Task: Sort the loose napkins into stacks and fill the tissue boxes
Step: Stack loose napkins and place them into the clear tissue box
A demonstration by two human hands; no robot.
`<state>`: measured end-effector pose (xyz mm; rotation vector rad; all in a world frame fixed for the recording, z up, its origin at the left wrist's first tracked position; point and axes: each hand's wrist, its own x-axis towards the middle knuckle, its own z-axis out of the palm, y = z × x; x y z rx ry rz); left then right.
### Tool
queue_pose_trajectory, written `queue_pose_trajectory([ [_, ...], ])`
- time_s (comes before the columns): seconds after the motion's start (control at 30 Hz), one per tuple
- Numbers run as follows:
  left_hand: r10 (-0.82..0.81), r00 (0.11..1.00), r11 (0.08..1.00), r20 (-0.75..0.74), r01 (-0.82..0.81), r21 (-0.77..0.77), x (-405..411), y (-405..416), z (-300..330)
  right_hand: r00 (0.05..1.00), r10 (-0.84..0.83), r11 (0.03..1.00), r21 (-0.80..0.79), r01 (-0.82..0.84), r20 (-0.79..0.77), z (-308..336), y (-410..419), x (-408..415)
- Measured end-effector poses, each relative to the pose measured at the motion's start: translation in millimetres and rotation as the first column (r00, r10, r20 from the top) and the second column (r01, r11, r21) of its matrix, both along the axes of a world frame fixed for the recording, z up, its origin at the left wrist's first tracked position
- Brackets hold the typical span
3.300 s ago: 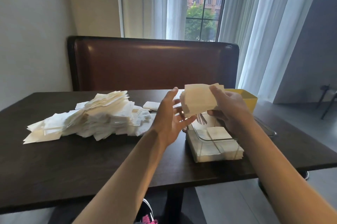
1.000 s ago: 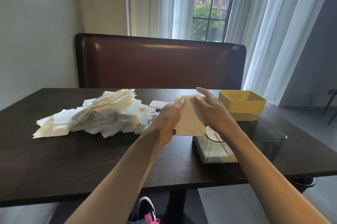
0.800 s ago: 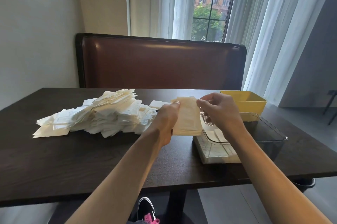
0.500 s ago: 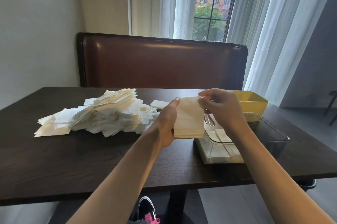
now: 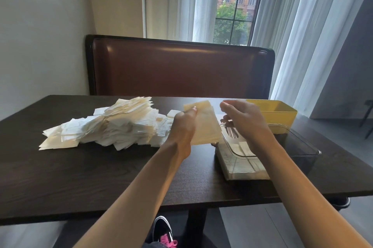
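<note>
Dark wood counter point(image 5: 80, 177), brown padded bench back point(image 5: 181, 66) at the far side. On the left half of the counter, a big loose heap of white napkins point(image 5: 113, 126), messy, spilling toward the left edge. One small folded napkin point(image 5: 172, 113) lies just right of the heap, at the far side. Left hand point(image 5: 182, 128) is raised over the middle of the counter and holds a neat stack of napkins point(image 5: 205, 124) upright, thumb pressed on the near face up by the top edge, fingers hidden behind the stack. Right hand point(image 5: 242, 120) is just right of the stack and apart from it, fingers loosely curled with the tips drawn near each other, pinching nothing visible. Below that hand sits a clear plastic tissue box point(image 5: 262, 154) on the counter, napkins lying flat in its bottom. Yellow box point(image 5: 276, 114) behind it, far right. White curtains point(image 5: 302, 25) and a window point(image 5: 236, 5) beyond.
</note>
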<state>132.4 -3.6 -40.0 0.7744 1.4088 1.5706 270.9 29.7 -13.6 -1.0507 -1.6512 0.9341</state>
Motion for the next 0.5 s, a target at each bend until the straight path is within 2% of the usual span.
queue_pose_trajectory([
  [0.13,0.138,0.990,0.986,-0.033,-0.134,0.095,9,8,11,0.975,0.211,0.974,-0.098,-0.203,0.071,1,-14,-3],
  [0.23,0.158,0.986,0.979,-0.050,-0.150,0.136,18,16,19,0.951,0.310,0.936,-0.181,-0.303,0.012,5,-20,-2],
  [0.4,0.094,0.994,0.986,-0.048,-0.086,0.143,35,31,26,0.963,0.267,0.951,-0.171,-0.256,0.042,9,-16,12],
  [0.5,-0.068,0.995,0.995,-0.074,0.073,0.072,44,38,27,0.981,0.194,0.966,-0.176,-0.188,0.019,11,-10,29],
])
